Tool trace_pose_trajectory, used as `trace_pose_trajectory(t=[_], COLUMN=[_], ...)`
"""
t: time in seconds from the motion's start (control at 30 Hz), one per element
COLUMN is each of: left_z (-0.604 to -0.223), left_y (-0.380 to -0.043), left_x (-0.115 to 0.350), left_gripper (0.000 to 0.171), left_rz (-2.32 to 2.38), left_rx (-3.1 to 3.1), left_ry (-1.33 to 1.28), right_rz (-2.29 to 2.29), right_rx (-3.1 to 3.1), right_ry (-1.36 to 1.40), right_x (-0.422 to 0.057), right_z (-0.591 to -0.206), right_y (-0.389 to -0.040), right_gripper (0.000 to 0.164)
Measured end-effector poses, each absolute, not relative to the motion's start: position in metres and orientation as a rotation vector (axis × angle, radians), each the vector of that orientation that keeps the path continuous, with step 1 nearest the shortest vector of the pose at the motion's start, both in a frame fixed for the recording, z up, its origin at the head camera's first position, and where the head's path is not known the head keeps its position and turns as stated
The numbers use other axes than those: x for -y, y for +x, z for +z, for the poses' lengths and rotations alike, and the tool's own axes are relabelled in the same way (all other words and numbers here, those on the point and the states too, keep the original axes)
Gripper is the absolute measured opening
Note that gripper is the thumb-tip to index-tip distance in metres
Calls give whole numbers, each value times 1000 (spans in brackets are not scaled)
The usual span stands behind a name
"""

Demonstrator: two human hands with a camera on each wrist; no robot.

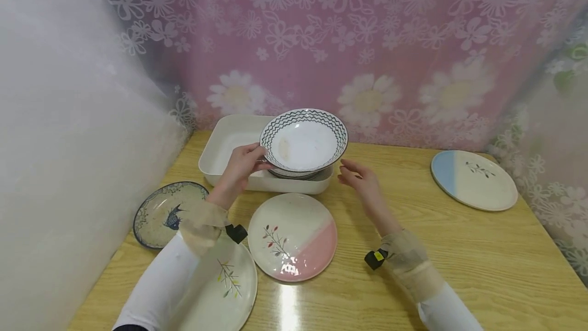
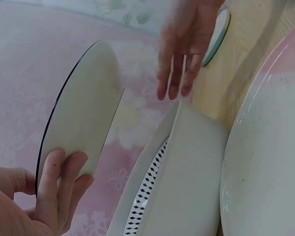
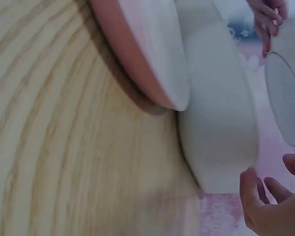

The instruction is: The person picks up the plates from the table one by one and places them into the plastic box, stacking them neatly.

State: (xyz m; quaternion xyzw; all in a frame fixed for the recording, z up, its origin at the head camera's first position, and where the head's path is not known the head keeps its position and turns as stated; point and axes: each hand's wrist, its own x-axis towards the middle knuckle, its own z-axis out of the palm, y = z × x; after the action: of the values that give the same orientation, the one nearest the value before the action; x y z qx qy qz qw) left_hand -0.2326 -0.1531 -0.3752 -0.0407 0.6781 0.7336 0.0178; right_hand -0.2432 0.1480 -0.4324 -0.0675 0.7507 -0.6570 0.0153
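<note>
My left hand (image 1: 243, 167) grips the left rim of a deep white plate (image 1: 305, 142) with black zigzag lines round its edge. The plate is raised and tilted over a white rectangular basin (image 1: 216, 160); its pale underside shows in the left wrist view, thumb on one face and fingers on the other. Inside the basin lies another dish with a black diamond border (image 2: 146, 189), mostly hidden. My right hand (image 1: 363, 183) is empty, fingers loosely bent, just off the lower right of the raised plate and beside the basin's right end.
In front of the basin lies a pink-and-cream plate (image 1: 294, 236). A fish-patterned plate (image 1: 158, 213) and a cream plate with a leafy sprig (image 1: 229, 290) sit at the left, partly behind my left arm. A blue-and-cream plate (image 1: 478, 180) rests far right. A floral curtain (image 1: 294, 55) hangs behind the table.
</note>
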Motion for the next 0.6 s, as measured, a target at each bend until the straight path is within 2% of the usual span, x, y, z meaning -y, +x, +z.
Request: trace_pose_trajectory(t=[0.3, 0.6], left_z=[-380, -389], left_y=[-254, -269], left_x=[165, 171], left_gripper=[37, 41], left_rz=[2320, 2312], left_rx=[-2090, -2096], left_ry=[-195, -238], right_rz=[-1947, -1962], right_rx=[-2250, -2227], right_ry=[-238, -249], right_x=[-131, -129], right_z=[-455, -458], right_y=[-254, -257], right_gripper=[58, 56])
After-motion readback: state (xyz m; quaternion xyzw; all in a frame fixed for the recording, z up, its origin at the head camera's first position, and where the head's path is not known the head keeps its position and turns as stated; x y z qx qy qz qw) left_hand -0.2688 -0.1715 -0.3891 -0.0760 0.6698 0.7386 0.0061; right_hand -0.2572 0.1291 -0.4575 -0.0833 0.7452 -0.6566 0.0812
